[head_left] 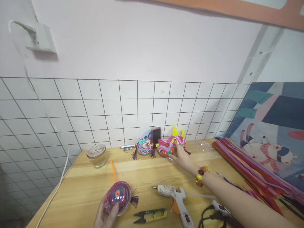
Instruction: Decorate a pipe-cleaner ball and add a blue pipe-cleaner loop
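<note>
Toward the left edge of the worktop [78, 193], the left hand [106, 215] holds a round ornament [118, 193], probably light, its glossy dome likely slippery and its rim the better hold, while by the back edge the right hand [181, 156] touches a pink ornament [165, 147], grip unclear.

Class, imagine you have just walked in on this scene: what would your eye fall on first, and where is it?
Probably the brightly swirled figures at the back of the table, with the right hand at them. Next, the round, shiny ornament in the left hand at the front. At the far right, a board picturing a scarfed bear stands out too.
</note>
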Motion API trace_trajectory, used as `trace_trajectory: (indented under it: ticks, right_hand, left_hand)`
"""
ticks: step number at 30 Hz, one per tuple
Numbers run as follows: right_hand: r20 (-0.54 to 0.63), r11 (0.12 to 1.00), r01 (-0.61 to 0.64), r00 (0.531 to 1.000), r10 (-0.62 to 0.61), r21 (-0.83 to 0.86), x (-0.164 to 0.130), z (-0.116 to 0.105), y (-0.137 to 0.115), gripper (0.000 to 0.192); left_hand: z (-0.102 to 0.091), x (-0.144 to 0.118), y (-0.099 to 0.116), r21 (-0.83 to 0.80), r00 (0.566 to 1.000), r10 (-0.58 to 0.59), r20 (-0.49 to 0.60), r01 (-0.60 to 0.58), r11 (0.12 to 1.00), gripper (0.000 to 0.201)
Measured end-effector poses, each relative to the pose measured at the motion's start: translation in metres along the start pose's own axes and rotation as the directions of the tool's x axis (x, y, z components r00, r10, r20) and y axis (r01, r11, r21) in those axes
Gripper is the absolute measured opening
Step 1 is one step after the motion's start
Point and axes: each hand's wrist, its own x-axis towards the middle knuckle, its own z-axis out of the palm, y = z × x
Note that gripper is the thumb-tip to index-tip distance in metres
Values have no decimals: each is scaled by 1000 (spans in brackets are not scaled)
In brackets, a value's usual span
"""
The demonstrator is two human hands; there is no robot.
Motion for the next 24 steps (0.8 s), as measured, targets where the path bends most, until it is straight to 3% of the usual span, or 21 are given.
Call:
trace_trajectory:
  ticks: [5, 11, 14, 19, 21, 24]
  right_hand:
    - [164, 1000, 23, 986, -23, 3, -33, -29, -33, 57]
    - [388, 992, 88, 914, -117, 93, -114, -64, -99, 57]
    - [441, 976, 107, 879, -181, 187, -146, -71, -127, 56]
    - [526, 965, 88, 824, -209, 246, -170, -51, -137, 55]
    - [464, 939, 111, 846, -261, 326, -176, -35, -131, 53]
    - [361, 920, 92, 901, -239, 380, -188, -10, -125, 40]
  left_hand:
    - [10, -15, 12, 0, 999, 45, 27, -45, 999, 67]
    - [20, -38, 24, 30, 991, 116, 68, -118, 993, 68]
    - [24, -47, 27, 40, 978, 157, 135, -164, 986, 67]
    - [24, -53, 21, 156, 947, 261, 186, -291, 944, 70]
    - [23, -54, 18, 201, 931, 303, 205, -343, 918, 70]
    - [21, -57, 17, 253, 921, 318, 224, -370, 894, 70]
